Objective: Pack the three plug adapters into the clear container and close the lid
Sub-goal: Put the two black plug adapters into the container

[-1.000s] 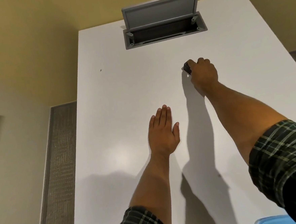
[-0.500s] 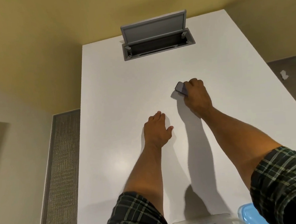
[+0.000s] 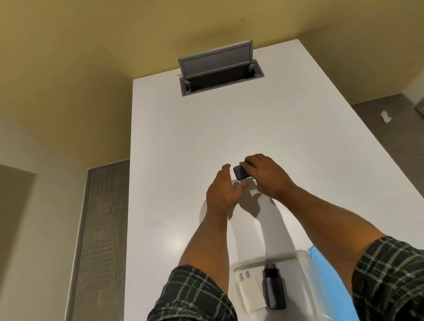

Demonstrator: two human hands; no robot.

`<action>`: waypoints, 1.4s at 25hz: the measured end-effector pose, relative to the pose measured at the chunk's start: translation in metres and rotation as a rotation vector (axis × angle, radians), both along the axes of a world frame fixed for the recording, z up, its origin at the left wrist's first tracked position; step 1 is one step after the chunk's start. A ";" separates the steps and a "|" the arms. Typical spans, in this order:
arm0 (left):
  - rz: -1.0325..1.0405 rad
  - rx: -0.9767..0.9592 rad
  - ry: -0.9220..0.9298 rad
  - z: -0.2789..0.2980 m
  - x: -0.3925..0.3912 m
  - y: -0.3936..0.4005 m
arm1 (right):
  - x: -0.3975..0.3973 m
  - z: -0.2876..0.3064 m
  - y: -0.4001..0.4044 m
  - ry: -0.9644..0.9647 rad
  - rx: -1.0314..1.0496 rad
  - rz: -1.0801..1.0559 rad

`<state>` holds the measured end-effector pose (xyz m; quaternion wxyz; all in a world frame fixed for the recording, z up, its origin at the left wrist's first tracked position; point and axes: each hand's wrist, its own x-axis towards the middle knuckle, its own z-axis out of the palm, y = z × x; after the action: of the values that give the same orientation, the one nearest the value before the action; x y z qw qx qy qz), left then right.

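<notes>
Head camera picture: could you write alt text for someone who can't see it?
A person's right hand holds a dark plug adapter above a white table, with the open left hand beside it. Near the person, a clear container already holds a white adapter and a black adapter; a blue lid lies to its right.

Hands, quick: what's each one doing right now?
Left hand: open, fingers spread, holding nothing, close beside the adapter.
Right hand: closed on the small dark rectangular plug adapter, raised above the white table.
</notes>
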<state>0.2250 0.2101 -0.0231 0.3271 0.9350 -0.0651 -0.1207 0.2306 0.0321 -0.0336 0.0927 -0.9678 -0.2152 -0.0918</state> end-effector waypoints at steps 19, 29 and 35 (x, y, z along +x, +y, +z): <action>0.246 -0.344 0.299 0.054 -0.144 0.021 | -0.180 0.051 0.018 0.053 0.356 -0.261; 0.289 -0.447 0.342 0.057 -0.200 0.004 | -0.215 0.069 0.040 0.430 0.665 -0.570; 0.002 -0.118 0.268 0.057 -0.206 0.009 | -0.228 0.072 0.040 0.483 0.502 -0.570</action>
<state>0.0190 0.2191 0.0338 0.3872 0.8898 -0.0270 -0.2400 0.0024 0.0725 0.0389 0.3432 -0.9297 0.1169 0.0654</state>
